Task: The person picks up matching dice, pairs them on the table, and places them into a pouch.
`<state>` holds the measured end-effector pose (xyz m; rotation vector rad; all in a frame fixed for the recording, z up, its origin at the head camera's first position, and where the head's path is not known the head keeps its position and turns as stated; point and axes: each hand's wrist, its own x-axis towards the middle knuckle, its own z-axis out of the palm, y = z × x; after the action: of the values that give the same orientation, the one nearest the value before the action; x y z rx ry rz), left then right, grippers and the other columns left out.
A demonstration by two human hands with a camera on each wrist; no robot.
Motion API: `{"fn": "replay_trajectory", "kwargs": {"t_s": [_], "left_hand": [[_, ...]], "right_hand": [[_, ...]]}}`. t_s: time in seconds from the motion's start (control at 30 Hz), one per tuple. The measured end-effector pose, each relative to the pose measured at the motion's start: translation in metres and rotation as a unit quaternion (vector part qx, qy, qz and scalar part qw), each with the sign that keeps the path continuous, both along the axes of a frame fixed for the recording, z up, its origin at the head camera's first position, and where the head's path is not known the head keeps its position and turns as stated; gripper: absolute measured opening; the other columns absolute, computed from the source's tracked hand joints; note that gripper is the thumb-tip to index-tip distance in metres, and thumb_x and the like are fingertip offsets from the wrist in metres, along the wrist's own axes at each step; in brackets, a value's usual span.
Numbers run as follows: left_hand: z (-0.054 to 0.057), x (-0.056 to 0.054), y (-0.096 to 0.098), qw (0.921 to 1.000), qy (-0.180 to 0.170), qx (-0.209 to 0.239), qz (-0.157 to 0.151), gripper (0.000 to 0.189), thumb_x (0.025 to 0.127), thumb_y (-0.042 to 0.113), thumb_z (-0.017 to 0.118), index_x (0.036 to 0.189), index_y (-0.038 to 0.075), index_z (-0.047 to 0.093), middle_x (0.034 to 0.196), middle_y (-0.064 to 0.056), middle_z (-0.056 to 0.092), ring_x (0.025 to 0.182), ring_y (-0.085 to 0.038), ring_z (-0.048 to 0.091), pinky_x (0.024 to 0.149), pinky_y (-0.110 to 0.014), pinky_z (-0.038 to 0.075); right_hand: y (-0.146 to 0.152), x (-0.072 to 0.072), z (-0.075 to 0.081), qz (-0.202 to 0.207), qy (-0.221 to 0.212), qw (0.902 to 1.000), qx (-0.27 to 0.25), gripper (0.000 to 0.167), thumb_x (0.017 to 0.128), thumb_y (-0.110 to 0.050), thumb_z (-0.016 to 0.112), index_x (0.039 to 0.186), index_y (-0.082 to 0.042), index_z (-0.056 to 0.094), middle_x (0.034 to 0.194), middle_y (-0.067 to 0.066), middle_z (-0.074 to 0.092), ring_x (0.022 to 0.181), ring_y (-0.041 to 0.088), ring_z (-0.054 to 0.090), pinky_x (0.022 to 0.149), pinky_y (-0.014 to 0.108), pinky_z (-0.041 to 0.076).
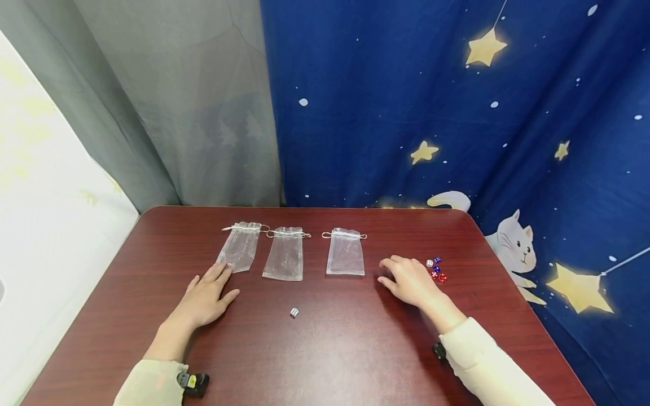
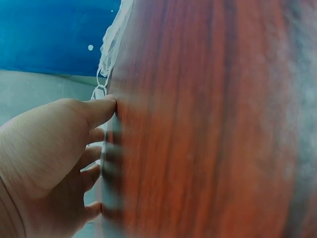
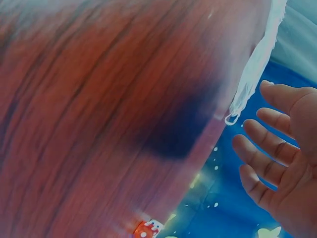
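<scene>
My left hand [image 1: 204,301] rests on the table with fingers spread, its fingertips at the lower edge of the leftmost sheer drawstring bag [image 1: 241,248]. Two more such bags lie flat to its right, a middle bag [image 1: 285,256] and a right-hand bag [image 1: 346,254]. My right hand [image 1: 410,282] hovers over the table with loosely bent fingers and nothing in them. Just beyond it sits a cluster of small dice: a white die [image 1: 429,263], blue dice [image 1: 438,260] and red dice [image 1: 442,278]. A single white die [image 1: 294,312] lies apart, between the hands.
The dark red wooden table [image 1: 325,361] has rounded far corners. Behind it hang a grey curtain [image 1: 203,113] and a blue curtain [image 1: 365,113] with stars and a cat. A black wrist camera [image 1: 197,384] sits at the left sleeve.
</scene>
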<state>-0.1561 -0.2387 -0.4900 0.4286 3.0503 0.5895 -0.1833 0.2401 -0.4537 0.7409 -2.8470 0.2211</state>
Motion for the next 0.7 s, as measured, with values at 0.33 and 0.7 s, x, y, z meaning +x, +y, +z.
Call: {"fn": "replay_trajectory", "kwargs": {"t_s": [0.33,0.7], "left_hand": [[-0.001,0.000,0.000,0.9999,0.015,0.004,0.002,0.064,0.098,0.031,0.064,0.145,-0.008,0.047,0.156,-0.029,0.035,0.145,-0.047,0.030,0.110,-0.074,0.022],[0.001,0.001,0.001,1.0000,0.007,0.000,0.000,0.064,0.099,0.031,0.063,0.146,-0.009,0.046,0.156,-0.029,0.034,0.145,-0.046,0.029,0.110,-0.074,0.021]], "right_hand": [[0.013,-0.003,-0.004,-0.019,-0.003,0.9998,0.000,0.025,0.087,-0.025,0.081,0.103,-0.010,0.072,0.081,-0.002,0.061,0.066,0.015,0.056,0.063,0.038,0.049],[0.030,-0.009,-0.008,-0.033,-0.008,0.9994,0.002,0.023,0.086,-0.023,0.082,0.101,-0.009,0.071,0.081,-0.001,0.060,0.069,0.016,0.058,0.063,0.040,0.050]]}}
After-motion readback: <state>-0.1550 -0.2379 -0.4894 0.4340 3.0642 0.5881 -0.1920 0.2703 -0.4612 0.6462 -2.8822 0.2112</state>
